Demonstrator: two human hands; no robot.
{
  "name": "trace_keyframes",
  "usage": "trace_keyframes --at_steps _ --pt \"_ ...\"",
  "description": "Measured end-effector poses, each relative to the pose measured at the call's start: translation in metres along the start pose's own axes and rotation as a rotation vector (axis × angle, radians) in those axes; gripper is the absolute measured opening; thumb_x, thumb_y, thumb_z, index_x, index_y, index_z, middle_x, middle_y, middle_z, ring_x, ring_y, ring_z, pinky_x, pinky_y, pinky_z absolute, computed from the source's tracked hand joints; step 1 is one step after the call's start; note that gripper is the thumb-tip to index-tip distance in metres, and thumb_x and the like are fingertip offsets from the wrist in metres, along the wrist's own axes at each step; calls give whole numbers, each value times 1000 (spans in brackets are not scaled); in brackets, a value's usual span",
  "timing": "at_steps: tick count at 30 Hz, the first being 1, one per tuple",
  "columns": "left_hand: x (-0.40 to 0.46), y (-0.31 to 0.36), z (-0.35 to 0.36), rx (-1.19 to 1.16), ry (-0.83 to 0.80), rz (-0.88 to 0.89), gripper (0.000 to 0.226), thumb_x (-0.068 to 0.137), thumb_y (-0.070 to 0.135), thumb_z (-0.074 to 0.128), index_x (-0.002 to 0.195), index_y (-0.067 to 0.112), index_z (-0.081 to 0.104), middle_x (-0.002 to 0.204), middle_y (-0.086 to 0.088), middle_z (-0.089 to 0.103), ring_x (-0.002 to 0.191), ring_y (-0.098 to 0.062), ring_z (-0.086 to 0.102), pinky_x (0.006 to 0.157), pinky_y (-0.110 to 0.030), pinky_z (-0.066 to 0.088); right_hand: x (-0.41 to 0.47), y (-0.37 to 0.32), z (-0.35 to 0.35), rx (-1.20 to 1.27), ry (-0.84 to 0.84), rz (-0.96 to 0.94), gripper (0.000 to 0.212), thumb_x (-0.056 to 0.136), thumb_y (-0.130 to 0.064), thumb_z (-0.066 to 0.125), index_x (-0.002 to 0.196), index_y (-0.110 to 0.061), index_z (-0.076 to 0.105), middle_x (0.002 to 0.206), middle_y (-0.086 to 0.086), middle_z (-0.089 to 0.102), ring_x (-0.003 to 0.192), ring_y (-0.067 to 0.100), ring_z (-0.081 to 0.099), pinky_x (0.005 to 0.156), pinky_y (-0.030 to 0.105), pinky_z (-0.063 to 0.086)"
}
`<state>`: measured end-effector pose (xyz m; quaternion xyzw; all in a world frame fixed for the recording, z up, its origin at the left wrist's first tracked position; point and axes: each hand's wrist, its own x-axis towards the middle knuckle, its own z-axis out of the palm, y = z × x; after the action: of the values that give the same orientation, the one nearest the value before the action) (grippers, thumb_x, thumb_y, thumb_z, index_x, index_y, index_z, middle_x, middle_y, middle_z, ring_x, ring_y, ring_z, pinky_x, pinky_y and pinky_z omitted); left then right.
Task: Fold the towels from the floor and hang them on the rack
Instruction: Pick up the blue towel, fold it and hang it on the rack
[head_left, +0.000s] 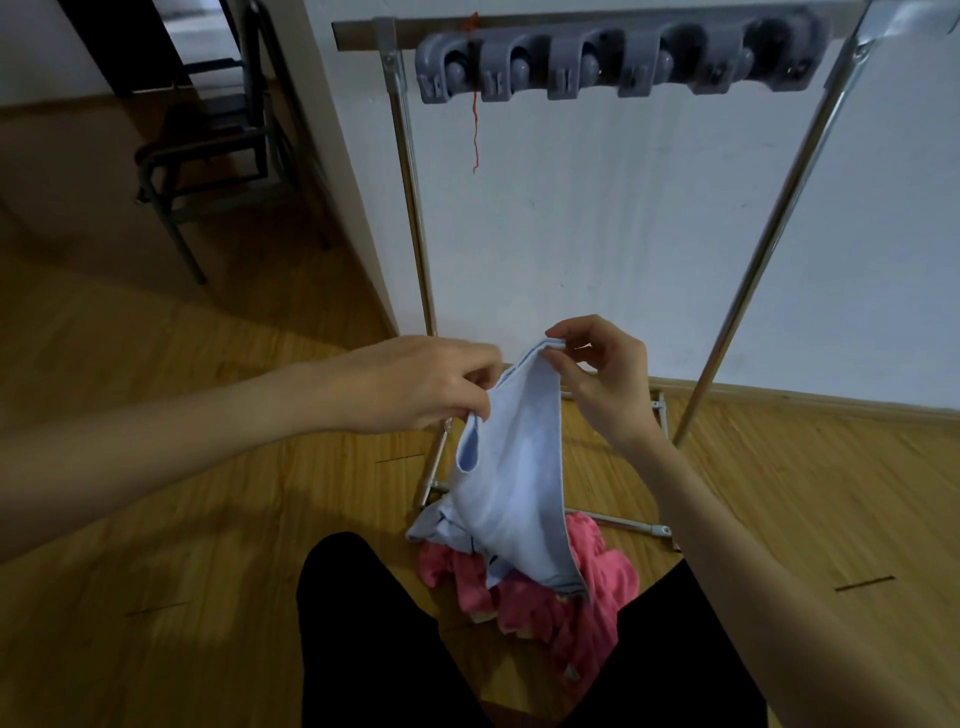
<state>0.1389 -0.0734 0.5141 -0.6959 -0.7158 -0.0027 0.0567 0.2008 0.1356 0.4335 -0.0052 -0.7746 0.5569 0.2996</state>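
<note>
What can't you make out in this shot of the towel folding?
- Rack, head view: its top rail is cut off by the upper frame edge, so what hangs there cannot be told.
- Pink towel: partly covered by the light blue towel and the person's legs; its full extent is hidden.
- Left hand: fingertips blurred, so its exact grip on the towel edge is unclear.
- Right hand pinches the top corner.

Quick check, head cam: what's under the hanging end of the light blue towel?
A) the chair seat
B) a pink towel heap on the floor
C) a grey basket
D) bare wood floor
B: the light blue towel, pinched by both the left hand and the right hand, hangs down over a crumpled pink towel lying on the floor by the rack's base.
</note>
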Motion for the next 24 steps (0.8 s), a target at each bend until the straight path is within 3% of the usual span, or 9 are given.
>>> trace_keyframes --at_steps 3,7,9,11,14,20,24 --pt "1 0 4 52 7 39 11 78 10 75 88 13 75 108 -4 65 81 -15 59 54 -24 49 -2 0 -1 -7 -19 7 17 80 4 68 88 -11 67 84 -9 67 73 4 62 69 18 50" --pt "2 -2 8 19 15 21 12 81 12 72 93 13 73 94 -2 68 78 -16 63 56 -29 54 -6 1 -2 -45 -16 10 13 81 -1 68 83 -13 65 81 -9 66 71 12 59 57 19 44" --pt "3 -4 9 13 66 -60 15 90 20 58 95 14 71 90 -1 66 78 -15 61 57 -27 52 -7 0 -3 -29 -35 19 11 83 0 66 84 -11 64 79 -7 65 71 16 58 55 22 45" --pt "5 -6 10 3 105 -132 30 93 28 43 96 14 69 88 -1 64 78 -15 58 59 -26 50 -7 -3 -4 10 -54 23 10 83 3 65 84 -7 64 77 -2 64 69 19 58 56 31 48" --pt "11 -5 14 -21 176 -200 35 94 31 39 96 13 68 85 -1 62 78 -14 55 61 -25 46 -6 -5 -8 95 -60 58 10 82 5 67 83 -5 66 75 3 66 67 19 60 60 39 51" --pt "24 0 27 -65 279 -319 36 94 35 42 88 12 69 77 -1 59 73 -12 50 66 -15 27 -10 -7 -17 290 -75 184 9 81 9 67 85 2 68 75 14 68 68 23 65 66 35 57" --pt "32 4 34 -137 315 -387 43 91 42 40 88 11 71 77 -1 63 74 -12 52 65 -18 36 -14 -8 -21 336 -104 181 8 81 9 67 88 4 68 79 13 71 71 20 67 67 30 57"
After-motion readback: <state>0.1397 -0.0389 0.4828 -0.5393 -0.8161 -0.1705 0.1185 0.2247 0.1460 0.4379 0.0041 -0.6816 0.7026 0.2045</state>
